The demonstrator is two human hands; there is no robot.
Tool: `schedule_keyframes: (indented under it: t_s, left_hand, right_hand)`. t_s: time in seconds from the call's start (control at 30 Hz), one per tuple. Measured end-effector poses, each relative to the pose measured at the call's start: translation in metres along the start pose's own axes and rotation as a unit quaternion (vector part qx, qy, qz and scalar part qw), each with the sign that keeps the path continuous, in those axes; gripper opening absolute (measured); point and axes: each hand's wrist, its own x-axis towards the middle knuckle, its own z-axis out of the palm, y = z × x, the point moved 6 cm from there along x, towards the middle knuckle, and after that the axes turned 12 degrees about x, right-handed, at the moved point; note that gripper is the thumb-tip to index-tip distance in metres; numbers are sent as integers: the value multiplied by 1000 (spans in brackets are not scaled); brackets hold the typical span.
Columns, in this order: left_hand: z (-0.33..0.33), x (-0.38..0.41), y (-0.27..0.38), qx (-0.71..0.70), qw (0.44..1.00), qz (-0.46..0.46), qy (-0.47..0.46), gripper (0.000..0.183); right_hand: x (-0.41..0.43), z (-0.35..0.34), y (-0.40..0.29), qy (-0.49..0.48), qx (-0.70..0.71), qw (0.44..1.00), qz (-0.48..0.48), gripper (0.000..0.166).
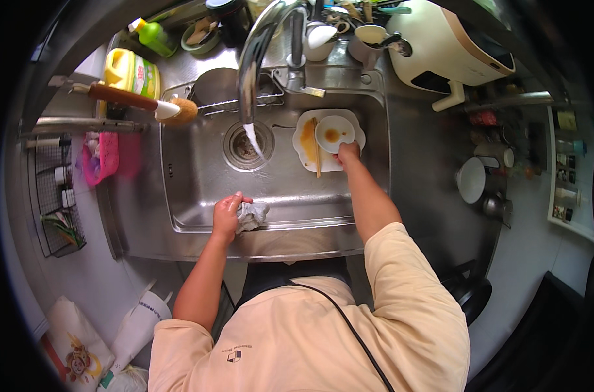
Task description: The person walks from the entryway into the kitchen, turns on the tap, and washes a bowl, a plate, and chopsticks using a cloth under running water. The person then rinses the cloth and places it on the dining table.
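Note:
My right hand (348, 153) grips the rim of a small white dish (343, 128) with brown sauce in its middle. Beneath the dish a larger white plate (304, 159), smeared with orange sauce, rests in the right part of the steel sink (209, 186). A pair of wooden chopsticks (317, 159) lies across that plate, close to the dish's left edge. At the front rim of the sink, my left hand (227, 215) holds a crumpled pale grey cloth (251, 216). Water (253, 139) runs from the curved chrome faucet (247, 83) beside the drain (248, 146).
A wooden-handled brush (125, 96) juts over the sink's left back corner, before a yellow detergent jug (130, 73). Behind the sink stand cups of utensils (368, 46). A cream air fryer (439, 44) occupies the right back counter. A pink basket (101, 157) hangs at left.

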Motion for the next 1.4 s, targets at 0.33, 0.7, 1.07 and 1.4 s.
schedule_keyframes:
  t_s: [0.33,0.7,1.07,1.4]
  left_hand:
    - [-8,-2,-17,-57,998,1,6,34]
    - [-28,-19,-20,-77,996,50,1,35]
    - [-45,-35,-17,-102,992,70,17,32]
    - [-46,-32,-30,-109,992,69,3,29]
  right_hand:
    - [-99,73,-14,-273,-140,948,-80,30]
    - [-193,141,-40,-359,-81,914,171,17]
    - [-203,124,-59,-303,-134,942,62,17]
    - [-211,110,-87,-233,-292,926,-46,24]
